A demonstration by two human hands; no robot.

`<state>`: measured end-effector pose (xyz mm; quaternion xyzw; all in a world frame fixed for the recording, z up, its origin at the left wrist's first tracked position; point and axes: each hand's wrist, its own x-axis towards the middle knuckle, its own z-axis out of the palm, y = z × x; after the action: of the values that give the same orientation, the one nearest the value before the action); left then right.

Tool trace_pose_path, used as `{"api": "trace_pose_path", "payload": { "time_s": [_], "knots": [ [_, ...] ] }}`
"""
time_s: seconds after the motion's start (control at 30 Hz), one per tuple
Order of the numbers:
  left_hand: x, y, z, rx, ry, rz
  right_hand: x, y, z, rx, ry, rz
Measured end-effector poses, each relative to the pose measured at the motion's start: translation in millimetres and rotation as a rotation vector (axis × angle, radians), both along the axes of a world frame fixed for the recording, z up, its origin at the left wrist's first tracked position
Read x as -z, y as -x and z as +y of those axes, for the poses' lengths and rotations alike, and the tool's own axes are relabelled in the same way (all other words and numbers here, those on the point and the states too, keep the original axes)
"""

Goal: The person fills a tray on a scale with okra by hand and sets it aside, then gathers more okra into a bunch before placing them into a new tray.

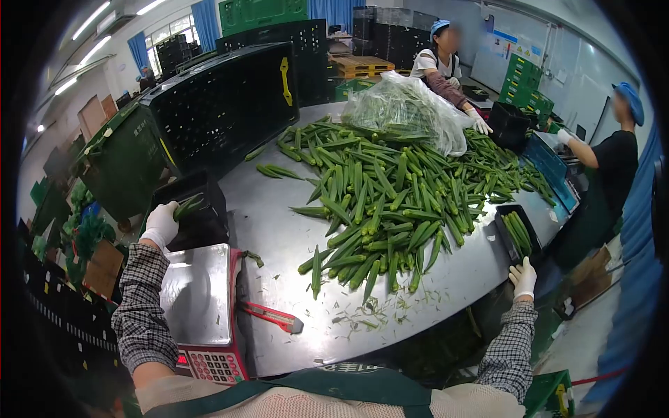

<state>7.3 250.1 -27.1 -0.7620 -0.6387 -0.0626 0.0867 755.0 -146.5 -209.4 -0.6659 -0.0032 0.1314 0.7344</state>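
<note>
The gloved left hand (pixel 162 223) is clamping its fingers on a few okra pods (pixel 187 206), holding them over the black tray (pixel 209 226) just beyond the scale (pixel 198 292). The right hand (pixel 523 277) is resting at the table (pixel 279 230) edge, just below a second tray (pixel 500 219); I cannot tell whether it is gripping anything. That tray is holding only a few pods, so most, it seems, are lying unsorted in the big pile (pixel 390 202). A red-handled cutter (pixel 273 318) is lying between scale and pile. A plastic bag (pixel 404 111) and a co-worker's hand (pixel 479 124) are crowding the far side.
</note>
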Motion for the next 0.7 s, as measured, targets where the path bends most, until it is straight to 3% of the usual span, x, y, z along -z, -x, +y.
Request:
{"api": "trace_pose_path", "payload": {
  "time_s": [0.1, 0.3, 0.4, 0.53, 0.7],
  "knots": [
    [-1, -5, 1, -0.013, -0.035, 0.097, 3, 9, -4, -0.016, 0.115, -0.048],
    [-23, 0, -6, 0.045, -0.074, 0.023, 17, 35, -28, -0.055, 0.174, -0.060],
    [-43, 19, -5, 0.190, -0.354, -0.123, 7, 47, -30, -0.038, 0.135, -0.102],
    [-77, 14, -78, 0.328, -0.416, -0.211, -25, 70, -18, -0.124, 0.093, -0.172],
    [-27, 17, -171, 0.317, -0.157, -0.117, -53, 104, 25, -0.283, 0.056, -0.205]
  ]
}}
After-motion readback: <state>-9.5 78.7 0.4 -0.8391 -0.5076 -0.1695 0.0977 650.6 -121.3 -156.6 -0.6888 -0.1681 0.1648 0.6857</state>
